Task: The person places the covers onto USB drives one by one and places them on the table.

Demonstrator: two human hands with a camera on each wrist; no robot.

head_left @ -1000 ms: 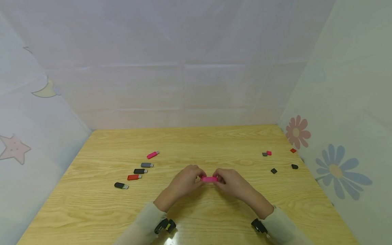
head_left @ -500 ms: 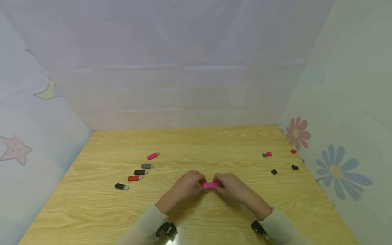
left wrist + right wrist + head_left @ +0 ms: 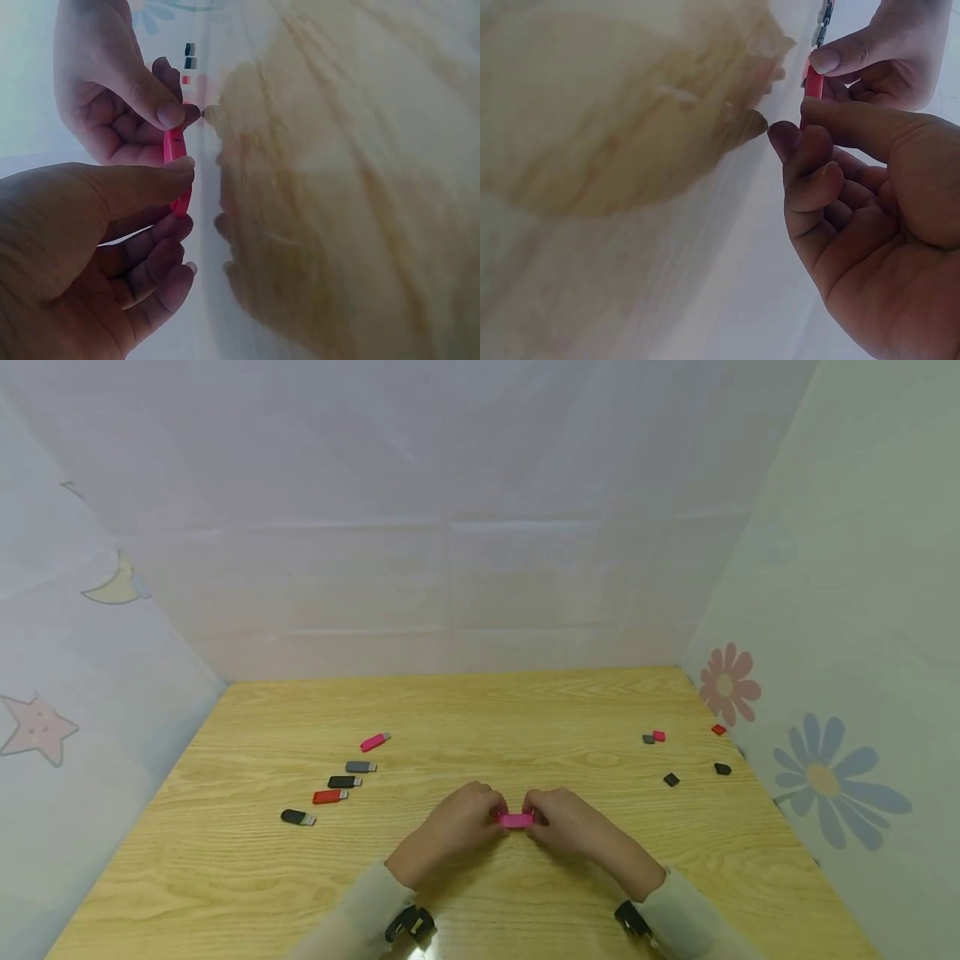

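Both hands meet over the middle of the table around a bright pink USB stick (image 3: 516,821). My left hand (image 3: 459,818) pinches its left end between thumb and fingers. The right hand (image 3: 568,821) pinches the other end the same way. In the left wrist view the pink stick (image 3: 177,150) runs from one hand's fingertips to the other's. From the right wrist, a short stretch of the pink stick (image 3: 814,86) shows between the two thumbs. Fingers cover both ends, so I cannot tell whether a cap sits on it.
Uncapped USB sticks lie at the left: pink (image 3: 372,742), grey (image 3: 357,767), black (image 3: 341,782), red (image 3: 326,797) and rounded black (image 3: 293,817). Loose caps lie at the right: grey (image 3: 648,739), pink (image 3: 659,736), red (image 3: 718,729), black (image 3: 671,779) and rounded black (image 3: 722,769).
Both hands have come slightly nearer the person, with the pink USB stick still held between them. The sticks and caps on the table lie as before.
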